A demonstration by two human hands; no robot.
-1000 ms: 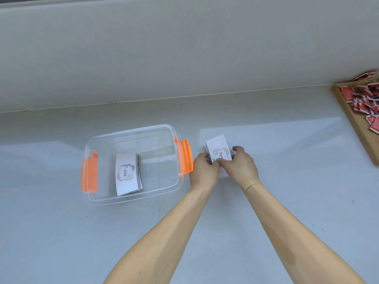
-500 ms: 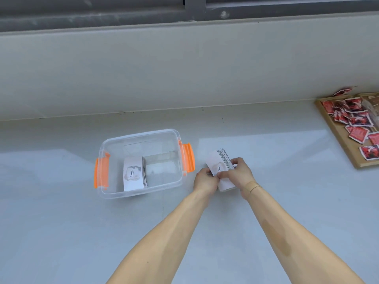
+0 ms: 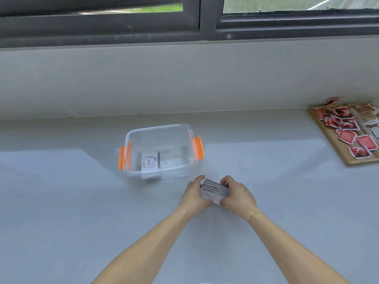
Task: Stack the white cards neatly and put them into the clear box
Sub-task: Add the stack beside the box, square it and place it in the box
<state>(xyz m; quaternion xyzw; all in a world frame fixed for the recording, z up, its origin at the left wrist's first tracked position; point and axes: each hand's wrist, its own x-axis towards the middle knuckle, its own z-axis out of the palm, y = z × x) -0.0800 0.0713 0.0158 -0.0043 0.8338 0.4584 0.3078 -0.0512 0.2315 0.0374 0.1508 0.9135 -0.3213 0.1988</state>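
Observation:
A stack of white cards (image 3: 215, 189) stands on edge just above the grey counter, its far edges showing as dark lines. My left hand (image 3: 193, 194) grips its left side and my right hand (image 3: 238, 193) grips its right side. The clear box (image 3: 158, 128) with orange handles sits behind and to the left of my hands, a short gap away. Inside it lies another pile of white cards (image 3: 150, 160), the top one printed "love".
A wooden tray (image 3: 328, 140) with several red packets lies at the far right. A low grey wall (image 3: 184, 78) and a window frame run along the back. The counter (image 3: 61, 201) spreads wide to the left and in front.
The stack has been tipped up from lying flat to standing on its edge between both hands. The view has tilted upward, so the window now shows and the box appears farther away.

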